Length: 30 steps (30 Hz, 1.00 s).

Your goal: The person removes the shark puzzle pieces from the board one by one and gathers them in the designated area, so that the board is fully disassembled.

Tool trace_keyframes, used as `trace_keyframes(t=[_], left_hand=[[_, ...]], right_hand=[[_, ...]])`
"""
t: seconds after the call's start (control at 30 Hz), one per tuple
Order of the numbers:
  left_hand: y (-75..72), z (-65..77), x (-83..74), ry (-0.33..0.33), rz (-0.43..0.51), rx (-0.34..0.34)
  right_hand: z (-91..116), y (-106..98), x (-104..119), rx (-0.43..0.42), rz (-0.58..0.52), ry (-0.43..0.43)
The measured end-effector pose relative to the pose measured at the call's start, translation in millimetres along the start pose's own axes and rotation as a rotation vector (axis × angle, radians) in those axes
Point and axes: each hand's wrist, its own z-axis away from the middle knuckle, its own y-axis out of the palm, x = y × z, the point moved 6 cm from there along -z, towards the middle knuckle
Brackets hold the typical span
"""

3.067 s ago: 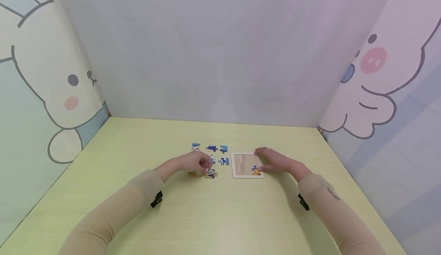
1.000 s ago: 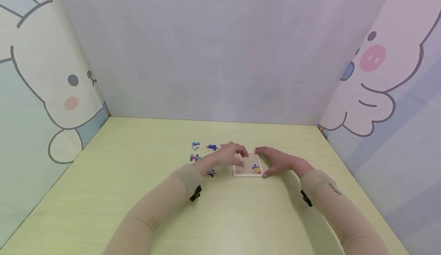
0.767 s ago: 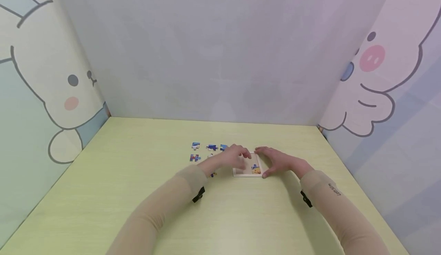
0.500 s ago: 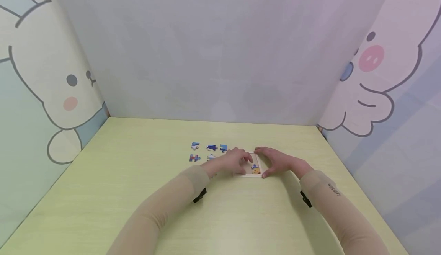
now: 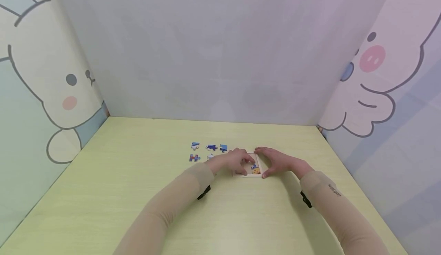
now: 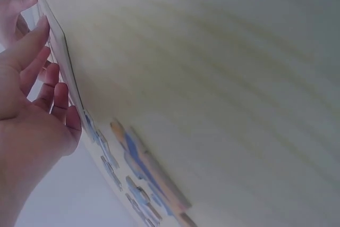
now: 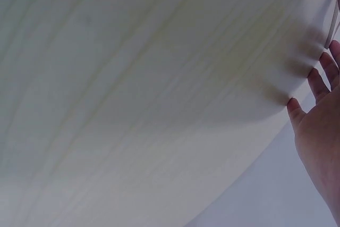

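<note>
A square white-rimmed puzzle tray (image 5: 253,175) lies on the table, with a blue-and-yellow puzzle piece (image 5: 256,169) in its near right corner. Over the tray's left half hovers my left hand (image 5: 237,161), thumb and fingers apart; it hides that side of the tray. No piece shows between its fingers, and in the left wrist view the thumb (image 6: 32,43) reaches along the tray. My right hand (image 5: 278,161) spans the tray's right side, thumb at the near corner and fingertips at the far one. In the right wrist view its fingers (image 7: 319,83) reach down to the tabletop.
Left of the tray lie several loose puzzle pieces, among them a dark blue one (image 5: 211,147), a red-and-blue one (image 5: 194,157) and a light blue one (image 5: 223,147). My left forearm covers the area nearer to me. A pale curtain (image 5: 220,56) closes off the table's far edge.
My left hand has moved right from the loose pieces onto the tray, then settled lower over its left half. The right hand stays at the tray's right side, its thumb shifted slightly toward the near corner.
</note>
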Motion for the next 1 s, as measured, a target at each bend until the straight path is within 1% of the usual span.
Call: trace_keyframes(t=[0.13, 0.27, 0.47, 0.67, 0.9, 1.0], left_hand=[[0.1, -1.3, -1.2, -0.004, -0.009, 0.027], [-1.0, -1.1, -4.0, -0.015, 0.002, 0.043], [-1.8, 0.5, -5.2, -0.031, 0.031, 0.042], [-2.8, -1.2, -4.4, -0.014, 0.129, 0.011], [0.2, -7.5, -3.9, 0.059, 0.266, -0.015], [1.3, -9.2, -4.6, 0.074, 0.324, -0.029]], right_hand=[[-0.4, 1.1, -2.2, 0.0, 0.01, 0.007], [-0.2, 2.6, -4.3, 0.001, 0.013, 0.012], [0.3, 3.2, -4.5, -0.001, 0.007, 0.01], [-0.2, 2.5, -2.6, 0.002, -0.001, 0.004], [0.3, 2.2, -1.0, -0.003, -0.005, 0.007], [0.9, 1.7, 0.5, -0.002, -0.012, 0.01]])
